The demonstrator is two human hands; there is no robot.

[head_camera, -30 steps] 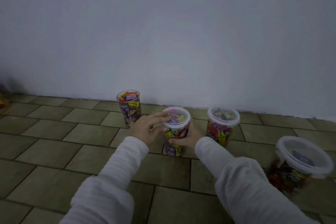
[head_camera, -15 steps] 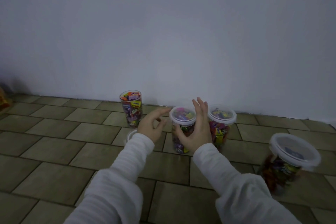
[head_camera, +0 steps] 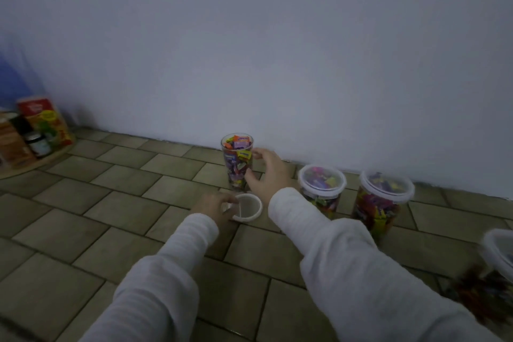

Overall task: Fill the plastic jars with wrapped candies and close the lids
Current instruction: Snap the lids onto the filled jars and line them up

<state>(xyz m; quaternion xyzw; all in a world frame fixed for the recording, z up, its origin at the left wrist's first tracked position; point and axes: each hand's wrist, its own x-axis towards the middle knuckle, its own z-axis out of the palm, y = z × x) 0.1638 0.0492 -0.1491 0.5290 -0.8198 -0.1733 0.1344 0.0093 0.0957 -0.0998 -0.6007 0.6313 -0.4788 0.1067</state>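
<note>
An open clear jar (head_camera: 236,159) full of wrapped candies stands on the tiled floor near the wall, without a lid. My right hand (head_camera: 268,173) curls around its right side, thumb and fingers spread against the plastic. A loose white lid (head_camera: 248,207) lies upside down on the floor just in front of that jar. My left hand (head_camera: 213,207) has its fingers pinched on the lid's left rim. Two lidded jars (head_camera: 322,189) (head_camera: 381,204) filled with candies stand to the right. A third lidded jar (head_camera: 497,261) is blurred at the right edge.
Food packets and a dark small jar (head_camera: 36,130) sit on a round wooden board at the far left by the wall. The white wall (head_camera: 249,50) rises directly behind the jars. Brown floor tiles (head_camera: 83,216) spread to the left and front.
Both hands left the middle lidded jar. My right hand moved left to the open jar, my left hand dropped to the loose lid on the floor. The view swung left.
</note>
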